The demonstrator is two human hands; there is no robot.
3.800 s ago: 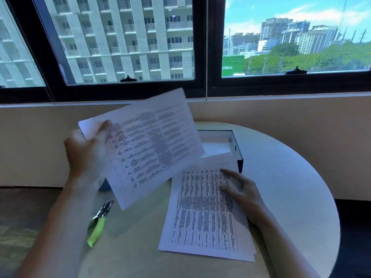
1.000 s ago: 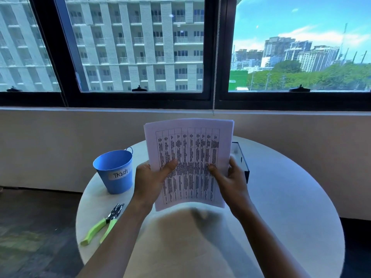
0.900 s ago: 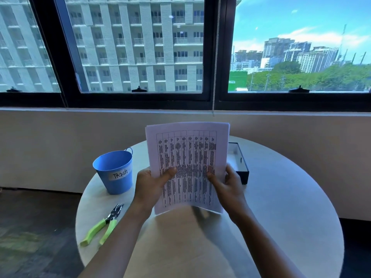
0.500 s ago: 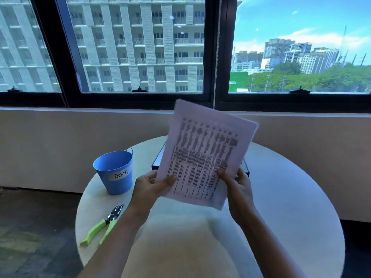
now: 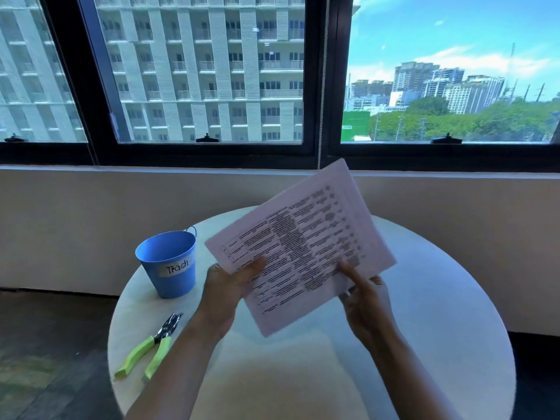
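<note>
A stack of printed paper sheets, covered with a table of dark text, is held in the air above the round white table. The stack is turned so its long side runs from lower left to upper right. My left hand grips its lower left edge with the thumb on top. My right hand pinches the lower right edge, thumb on the printed face.
A blue bucket labelled "Trash" stands at the table's left rear. A hole punch with green handles lies near the left edge. Behind the table are a beige wall and black-framed windows. The papers hide the box seen earlier.
The loose sheets were gathered from the table into one stack held by both hands. In the last second the stack rotated clockwise from upright to nearly sideways and moved slightly right.
</note>
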